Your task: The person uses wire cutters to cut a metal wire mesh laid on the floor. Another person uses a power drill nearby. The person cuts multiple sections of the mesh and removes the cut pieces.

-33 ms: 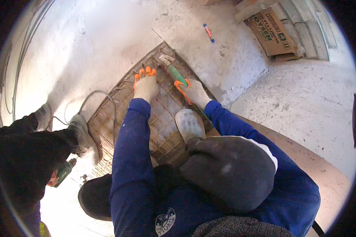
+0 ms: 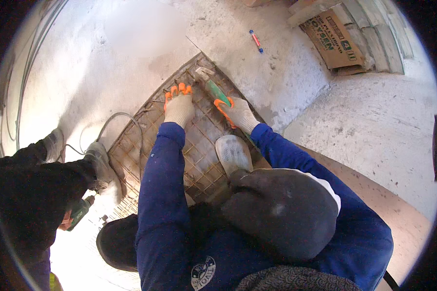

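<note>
My left hand, in a cream knit glove with orange-coated fingers, rests on a rusty wire mesh. Its fingers are bent and look closed round the wires, though their tips are hidden. Gripped in my gloved right hand is a green-handled tool with a flat pale end, lying aslant near the mesh's far right edge. The tool's exact kind does not show. My hands are a little apart. Between my arms a dusty light shoe stands on the mesh.
To the left, another person's dark-trousered leg ends in a dusty shoe beside the mesh. Near that leg is a green drill. A grey cable loops onto the mesh. Farther off are a marker and a cardboard box.
</note>
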Demonstrator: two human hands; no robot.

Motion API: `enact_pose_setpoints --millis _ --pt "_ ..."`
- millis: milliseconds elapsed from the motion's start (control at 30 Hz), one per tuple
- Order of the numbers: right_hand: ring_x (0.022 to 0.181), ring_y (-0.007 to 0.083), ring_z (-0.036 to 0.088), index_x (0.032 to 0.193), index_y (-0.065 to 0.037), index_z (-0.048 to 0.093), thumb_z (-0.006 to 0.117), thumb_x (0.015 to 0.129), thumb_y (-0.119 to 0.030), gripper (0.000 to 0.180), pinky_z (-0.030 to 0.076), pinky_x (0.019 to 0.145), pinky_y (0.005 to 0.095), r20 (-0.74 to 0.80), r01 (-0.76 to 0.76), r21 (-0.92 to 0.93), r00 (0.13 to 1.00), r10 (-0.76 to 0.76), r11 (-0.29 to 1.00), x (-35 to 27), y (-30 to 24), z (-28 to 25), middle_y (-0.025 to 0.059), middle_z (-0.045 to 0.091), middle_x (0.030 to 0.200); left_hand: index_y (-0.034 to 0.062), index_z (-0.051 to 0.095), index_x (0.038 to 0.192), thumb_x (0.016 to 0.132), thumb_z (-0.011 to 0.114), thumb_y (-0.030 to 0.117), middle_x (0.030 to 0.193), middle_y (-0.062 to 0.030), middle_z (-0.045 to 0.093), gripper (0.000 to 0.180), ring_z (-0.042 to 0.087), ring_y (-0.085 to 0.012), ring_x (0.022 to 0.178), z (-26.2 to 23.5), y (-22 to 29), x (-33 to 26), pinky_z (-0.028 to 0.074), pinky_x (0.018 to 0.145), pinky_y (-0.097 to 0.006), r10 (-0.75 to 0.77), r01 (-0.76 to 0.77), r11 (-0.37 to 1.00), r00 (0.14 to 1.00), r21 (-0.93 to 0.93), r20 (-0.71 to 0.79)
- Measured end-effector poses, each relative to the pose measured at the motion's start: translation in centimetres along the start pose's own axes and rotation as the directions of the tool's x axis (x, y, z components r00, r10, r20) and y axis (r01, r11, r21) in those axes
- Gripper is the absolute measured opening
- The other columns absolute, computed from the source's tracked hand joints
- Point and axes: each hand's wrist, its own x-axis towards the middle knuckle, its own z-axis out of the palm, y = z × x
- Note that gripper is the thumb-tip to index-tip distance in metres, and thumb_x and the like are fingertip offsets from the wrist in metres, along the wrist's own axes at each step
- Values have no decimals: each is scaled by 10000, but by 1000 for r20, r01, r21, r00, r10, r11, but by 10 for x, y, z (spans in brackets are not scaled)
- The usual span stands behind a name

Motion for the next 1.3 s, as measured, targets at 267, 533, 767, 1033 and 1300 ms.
enact_pose_setpoints --millis 267,533,767,1033,1300 --pt "479 190 606 908 -59 673 668 895 -438 380 463 473 354 -31 30 -23 999 -31 999 8 6 1 99 623 626 141 424 1439 864 536 163 1564 -63 324 586 291 -278 1445 -7 1 5 269 1132 -431 8 -8 999 1000 38 -10" --pt "481 84 496 989 -98 639 668 930 -286 200 379 436 273 -224 62 265 975 -2 962 22 34 -20 -16 586 658 165 356 1497 884 504 137 1608 -58 263 631 259 -285 1475 -27 6 2 249 1162 -464 -27 20 998 993 56 116" --pt "558 111 573 1108 -72 616 680 905 -269 289 443 518 293 -598 -75 -49 801 31 996 55 70 -70 31 640 717 187 307 1530 949 500 245 1600 -75 281 615 309 -284 1448 -34 2 0 274 1147 -504 -22 31 998 986 -53 165" --pt "1018 330 651 1266 -83 585 663 861 -313 473 495 902 457 -686 -256 -321 726 -38 912 54 74 -96 216 653 1101 207 523 1393 957 495 293 1253 -123 637 445 646 -322 1084 -29 -37 -9 486 924 -468 19 -54 967 990 -248 -140" --pt "991 346 658 1195 -92 656 661 865 -292 385 527 864 449 -307 124 -377 918 -250 918 -54 -12 -12 181 670 1065 85 733 966 913 591 373 774 -189 689 325 680 -360 768 -19 -6 -3 508 686 -455 -78 -99 674 976 -732 -204"
